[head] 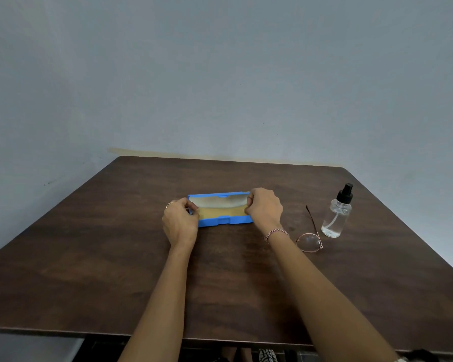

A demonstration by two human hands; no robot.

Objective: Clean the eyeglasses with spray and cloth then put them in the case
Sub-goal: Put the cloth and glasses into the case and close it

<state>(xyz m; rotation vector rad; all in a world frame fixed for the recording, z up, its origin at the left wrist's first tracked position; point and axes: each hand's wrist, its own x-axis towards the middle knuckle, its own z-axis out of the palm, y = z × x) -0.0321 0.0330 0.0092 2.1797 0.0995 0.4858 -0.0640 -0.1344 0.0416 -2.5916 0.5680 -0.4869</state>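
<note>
A blue glasses case (226, 221) lies open in the middle of the dark wooden table (115, 270). A yellow cloth (221, 211) stretches across its inside. My left hand (179, 223) pinches the cloth's left end at the case's left side. My right hand (264, 209) pinches the cloth's right end at the case's right side. Thin-rimmed eyeglasses (310, 240) lie on the table to the right, partly behind my right forearm, one temple arm pointing away from me. A clear spray bottle (336, 215) with a black nozzle stands upright just right of the glasses.
A pale blue-grey wall (220, 74) runs behind the table's far edge. The table's near edge crosses the bottom of the view, with dark items on the floor beneath it.
</note>
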